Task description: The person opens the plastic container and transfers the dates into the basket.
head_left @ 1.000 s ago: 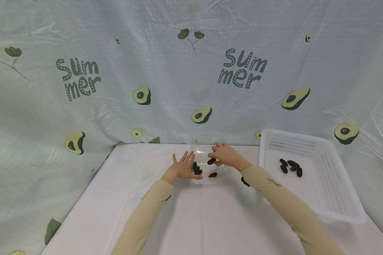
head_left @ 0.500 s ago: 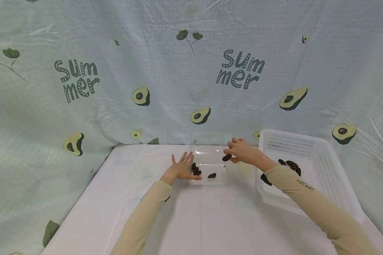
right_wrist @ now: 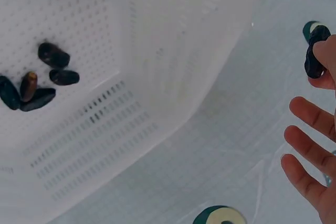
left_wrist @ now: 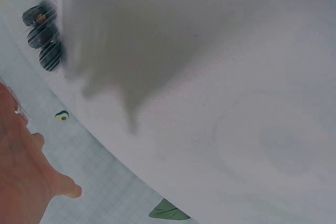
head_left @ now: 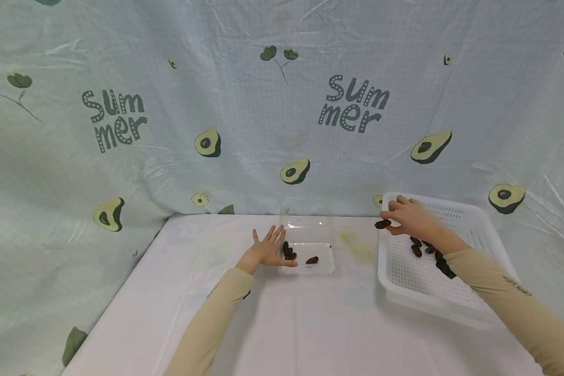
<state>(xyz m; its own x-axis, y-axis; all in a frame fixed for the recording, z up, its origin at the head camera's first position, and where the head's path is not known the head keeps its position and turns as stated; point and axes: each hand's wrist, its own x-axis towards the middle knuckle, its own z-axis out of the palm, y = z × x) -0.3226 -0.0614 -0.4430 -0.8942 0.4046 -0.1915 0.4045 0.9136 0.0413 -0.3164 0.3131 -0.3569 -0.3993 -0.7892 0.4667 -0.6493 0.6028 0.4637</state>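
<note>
Rightward went the right hand (head_left: pixel 411 218), which had been near the middle of the frame moments earlier and now hung above the upper left corner of the white basket (head_left: pixel 427 300), right of centre. Its thumb and index finger pinched 1 dark fruit (head_left: pixel 383 224), held out just past the basket's left rim; the other 3 fingers stood apart, loosely bent, as I saw from the right wrist. Whether that hand touched the rim, I could not tell.

Near the centre of the frame the left hand (head_left: pixel 265 250) had kept its place, fingers and thumb spread wide at the left edge of the clear container (head_left: pixel 326 262). Its thumb reached across the container's lower left corner; how hard it pressed I could not tell. A clear lid (head_left: pixel 305 209) stood up behind. Inside, 3 bunched fruits (left_wrist: pixel 40 36) lay beside the left hand, and 1 brown fruit (head_left: pixel 312 260) lay by itself to their right, toward the bottom edge.

On the right side of the frame, 5 loose fruits (right_wrist: pixel 64 77) lay close together on the basket's perforated floor, partly hidden from the head view by the right arm (head_left: pixel 512 292). White table (head_left: pixel 301 324) surface filled the lower middle of the frame, and a printed curtain (head_left: pixel 244 104) with avocados and the word "summer" hung across the upper half.
</note>
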